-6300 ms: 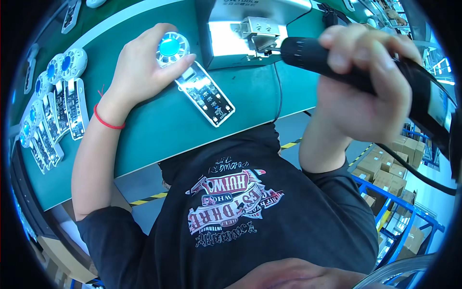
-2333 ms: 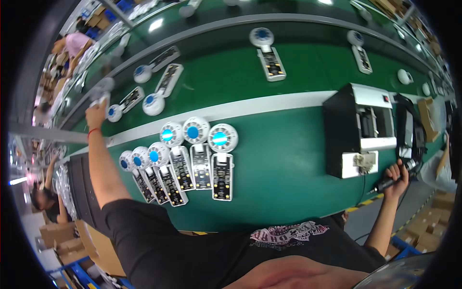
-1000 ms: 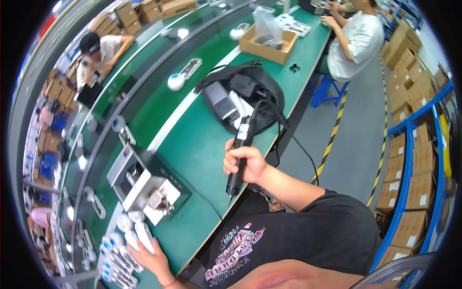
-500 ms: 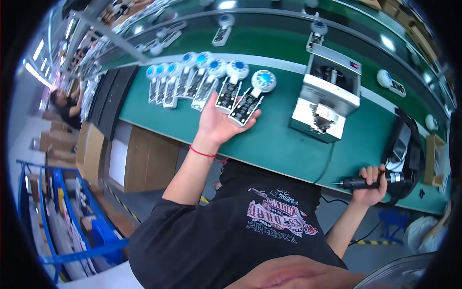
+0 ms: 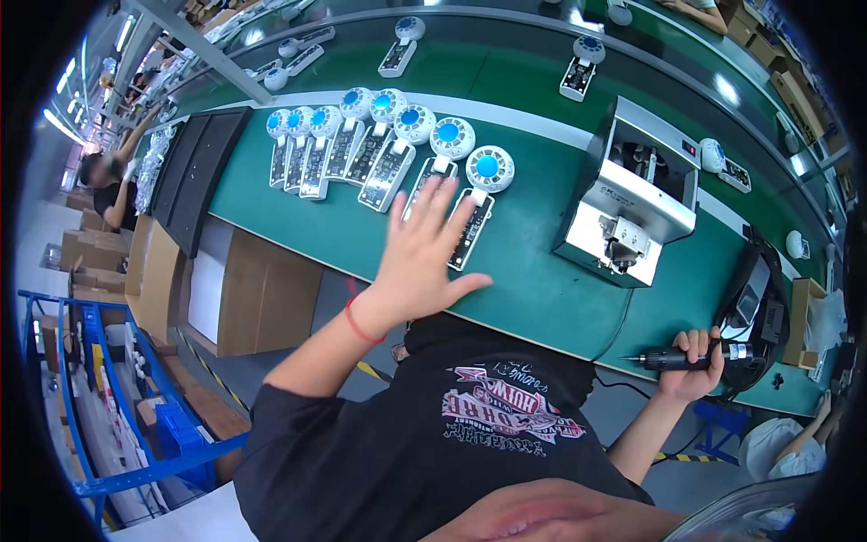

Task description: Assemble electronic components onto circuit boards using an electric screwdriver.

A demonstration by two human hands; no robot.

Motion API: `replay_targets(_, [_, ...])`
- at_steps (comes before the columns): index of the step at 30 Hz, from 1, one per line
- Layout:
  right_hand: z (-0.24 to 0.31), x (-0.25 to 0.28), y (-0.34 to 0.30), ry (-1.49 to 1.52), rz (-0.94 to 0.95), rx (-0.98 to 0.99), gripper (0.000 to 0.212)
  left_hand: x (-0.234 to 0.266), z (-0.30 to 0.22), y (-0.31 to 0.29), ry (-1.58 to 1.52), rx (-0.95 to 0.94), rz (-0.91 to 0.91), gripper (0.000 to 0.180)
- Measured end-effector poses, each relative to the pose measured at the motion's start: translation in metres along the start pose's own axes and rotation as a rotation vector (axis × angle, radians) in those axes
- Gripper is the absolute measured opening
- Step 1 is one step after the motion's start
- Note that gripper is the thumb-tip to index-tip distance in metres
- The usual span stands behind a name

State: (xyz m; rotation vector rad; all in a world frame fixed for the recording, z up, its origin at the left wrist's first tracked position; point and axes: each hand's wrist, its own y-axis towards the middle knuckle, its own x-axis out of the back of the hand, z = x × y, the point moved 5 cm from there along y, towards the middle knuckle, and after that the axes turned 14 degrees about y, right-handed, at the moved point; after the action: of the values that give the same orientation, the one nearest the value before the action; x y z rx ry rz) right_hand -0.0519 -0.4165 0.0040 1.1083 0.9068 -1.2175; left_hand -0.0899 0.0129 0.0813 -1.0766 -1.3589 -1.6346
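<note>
My left hand (image 5: 417,264) is open, fingers spread and the back of the hand facing up. Its fingertips lie over the handles of the two rightmost devices in a row, partly hiding their boards; whether they press down I cannot tell. Each device has a white round head with a blue centre (image 5: 489,169) and a flat handle with an exposed circuit board (image 5: 470,237). Several more such devices (image 5: 386,173) lie side by side to the left. In my right hand (image 5: 694,372) is a black electric screwdriver (image 5: 662,359), its tip pointing left, above the bench's front edge.
A silver benchtop machine (image 5: 632,194) stands right of the devices. Beyond the green bench (image 5: 528,298) a conveyor (image 5: 506,77) carries similar devices. Black trays (image 5: 194,172) sit at the left end, with an open cardboard box (image 5: 262,294) below. A black bag-like item (image 5: 754,312) lies at right.
My left hand has turned from palm up beneath the two rightmost devices to palm down over them. Both now lie on the bench. My right hand keeps hold of the screwdriver.
</note>
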Motion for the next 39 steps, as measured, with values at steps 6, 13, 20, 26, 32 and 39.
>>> replay_targets(6, [-0.001, 0.001, -0.001, 0.001, 0.009, -0.048, 0.021, -0.047, 0.025, 0.019, 0.17, -0.011, -0.031, 0.062])
replay_targets(13, [-0.001, -0.003, 0.002, 0.003, -0.031, 0.005, 0.02, -0.034, 0.049, 0.058, 0.024, -0.104, 0.005, 0.058])
replay_targets(20, [-0.001, -0.006, -0.001, -0.009, -0.051, 0.028, 0.023, -0.096, 0.282, 0.239, 0.417, 0.39, 0.12, 0.063])
replay_targets(26, [-0.001, -0.002, 0.003, -0.006, -0.054, 0.08, 0.024, -0.203, 0.351, 0.303, 0.175, 0.43, 0.363, 0.06])
replay_targets(32, [0.002, -0.003, -0.005, 0.0, -0.067, 0.101, 0.027, -0.181, 0.231, 0.318, 0.033, 0.132, 0.28, 0.035])
replay_targets(39, [-0.001, -0.001, -0.001, 0.029, -0.056, 0.111, 0.027, -0.203, 0.206, 0.346, -0.16, 0.181, 0.39, 0.037])
